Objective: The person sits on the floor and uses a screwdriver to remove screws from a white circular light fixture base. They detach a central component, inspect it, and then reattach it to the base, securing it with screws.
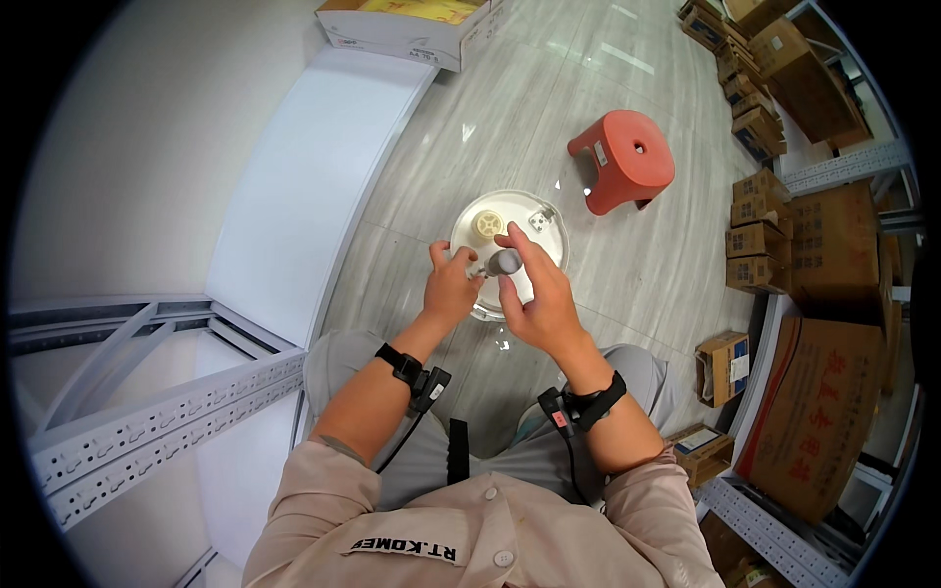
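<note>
Beige shirt [534, 524] at six o'clock; grey cylinder [505, 262] pinched by right hand [544, 304], twelve o'clock.
Could be dropped if grip slackens; hold of left hand [452, 292] cannot be told.

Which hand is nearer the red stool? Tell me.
Right. The right hand is below and left of the red stool in the picture, apart from it; the left hand is farther left.

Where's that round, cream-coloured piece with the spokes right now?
In the head view, the cream-coloured piece sits just above centre on the round white surface, toward its far-left part, left of the small white fitting and beyond the grey cylinder.
</note>
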`<state>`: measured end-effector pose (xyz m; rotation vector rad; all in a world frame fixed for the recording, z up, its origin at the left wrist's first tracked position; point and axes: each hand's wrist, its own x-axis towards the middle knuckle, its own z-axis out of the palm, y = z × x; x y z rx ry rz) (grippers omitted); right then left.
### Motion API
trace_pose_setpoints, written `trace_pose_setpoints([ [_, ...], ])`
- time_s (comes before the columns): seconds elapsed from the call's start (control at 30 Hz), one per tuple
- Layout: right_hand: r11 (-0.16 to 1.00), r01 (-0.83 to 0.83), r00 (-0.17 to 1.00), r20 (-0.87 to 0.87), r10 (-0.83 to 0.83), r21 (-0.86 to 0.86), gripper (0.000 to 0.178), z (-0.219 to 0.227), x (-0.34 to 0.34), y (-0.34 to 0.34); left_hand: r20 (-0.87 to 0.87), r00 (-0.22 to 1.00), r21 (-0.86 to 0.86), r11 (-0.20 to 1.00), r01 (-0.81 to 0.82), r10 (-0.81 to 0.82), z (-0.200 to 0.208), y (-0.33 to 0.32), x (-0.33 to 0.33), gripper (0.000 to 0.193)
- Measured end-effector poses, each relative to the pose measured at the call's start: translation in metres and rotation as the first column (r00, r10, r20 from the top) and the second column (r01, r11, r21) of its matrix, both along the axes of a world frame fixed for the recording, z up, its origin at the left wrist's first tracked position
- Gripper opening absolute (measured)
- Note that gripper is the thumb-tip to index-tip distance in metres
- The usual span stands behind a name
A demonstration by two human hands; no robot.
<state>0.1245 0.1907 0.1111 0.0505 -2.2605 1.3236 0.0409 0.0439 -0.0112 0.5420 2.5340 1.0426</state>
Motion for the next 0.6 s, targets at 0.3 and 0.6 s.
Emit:
trace_pose_setpoints([
  [0.3, 0.998, 0.045, 0.995, 0.090, -0.050, 0.051, 0.065, -0.004, 0.004, 0.008, 0.014, 0.999, 0.003, 0.999, -0.032, 0.032, 0.001, 0.004, -0.001, 0.022],
  [0.6, 0.977, 0.144, 0.952, 0.247, -0.179, 0.154, 0.072, -0.006, 0.002, 0.012, -0.234, 0.972, -0.074, 0.996, -0.054, 0.035, 0.006, 0.010, 0.001, 0.010],
])
